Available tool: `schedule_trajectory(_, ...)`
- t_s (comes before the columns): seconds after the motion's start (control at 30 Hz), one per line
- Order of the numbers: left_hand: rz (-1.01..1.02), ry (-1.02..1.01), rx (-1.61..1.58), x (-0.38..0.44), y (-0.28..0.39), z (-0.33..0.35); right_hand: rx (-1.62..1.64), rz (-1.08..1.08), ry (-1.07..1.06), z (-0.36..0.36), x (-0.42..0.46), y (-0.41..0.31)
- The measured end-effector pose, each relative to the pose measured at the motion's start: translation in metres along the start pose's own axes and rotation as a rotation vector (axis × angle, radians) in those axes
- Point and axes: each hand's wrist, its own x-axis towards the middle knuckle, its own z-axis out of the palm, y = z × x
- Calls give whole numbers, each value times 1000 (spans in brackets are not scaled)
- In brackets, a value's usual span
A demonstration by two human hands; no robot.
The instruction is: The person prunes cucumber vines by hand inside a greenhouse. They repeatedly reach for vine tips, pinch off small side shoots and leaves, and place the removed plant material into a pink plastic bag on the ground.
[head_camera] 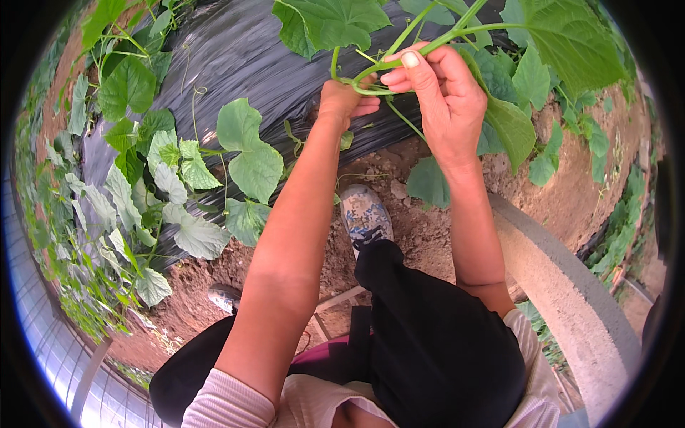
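Observation:
Between the thumb and fingers of my right hand (444, 91) is the thick green stem (447, 37) of a vine that looks like cucumber. Broad lobed leaves (572, 45) grow from this stem, and one large leaf (505, 125) hangs beside my right wrist. My left hand (342, 101) is at the lower, curved part of the same vine, near a leaf stalk (335, 63). Some of its fingers reach out below the stem; the others are hidden, so its grip cannot be made out. Black plastic mulch film (241, 59) lies under both hands.
More vine plants (187, 176) with curling tendrils spread at the left. Bare brown soil (417, 224) surrounds my camouflage-patterned shoe (366, 214). On the right a pale concrete-like beam (562, 289) curves past my arm. Bright sheeting (59, 353) with a grid of lines borders the lower left.

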Motion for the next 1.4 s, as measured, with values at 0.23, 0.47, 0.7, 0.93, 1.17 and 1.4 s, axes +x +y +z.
schedule_trajectory(0.23,72,-96,-131,7,-5,-14,74,-6,88,-8,11,3)
schedule_trajectory(0.47,365,-30,309,26,-53,-6,137,7,207,-23,26,-1)
schedule_trajectory(0.7,349,-10,175,20,-53,26,100,-5,208,-31,25,-3)
schedule_trajectory(0.93,262,-339,96,23,-50,9,72,7,253,-40,29,-4)
schedule_trajectory(1.17,139,-107,219,15,-55,9,67,27,226,-32,27,-4)
schedule_trajectory(1.4,105,-263,387,-83,-93,-7,-29,72,119,-3,46,27)
